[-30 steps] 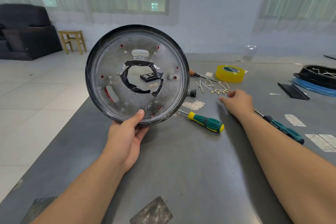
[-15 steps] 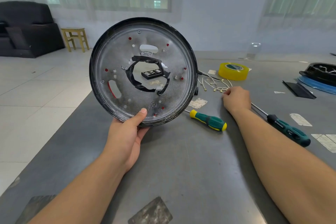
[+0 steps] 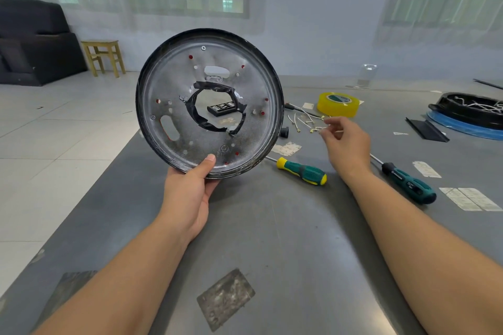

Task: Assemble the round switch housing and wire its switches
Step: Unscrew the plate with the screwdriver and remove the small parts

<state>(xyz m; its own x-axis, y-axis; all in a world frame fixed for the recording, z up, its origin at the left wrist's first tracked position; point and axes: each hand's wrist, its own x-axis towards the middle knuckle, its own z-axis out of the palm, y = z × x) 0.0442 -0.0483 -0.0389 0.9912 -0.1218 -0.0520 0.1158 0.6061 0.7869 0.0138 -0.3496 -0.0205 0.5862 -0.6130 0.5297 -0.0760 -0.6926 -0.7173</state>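
Grey metal housing plate (image 3: 209, 106), round with a black rim and a taped centre hole, is standing upright above the bench (image 3: 272, 239), left of centre. The left hand (image 3: 190, 193) is gripping its near rim, thumb on the face. The right hand (image 3: 347, 141) is hovering near the small wire leads (image 3: 304, 121), fingertips pinching one thin lead. Two green-handled screwdrivers (image 3: 302, 171) are lying nearby.

Single head-worn wide-angle view, looking forward and down across the grey table (image 3: 272, 239); both forearms enter from the bottom edge, near the lens; far wall and windows fill the top; no second view.
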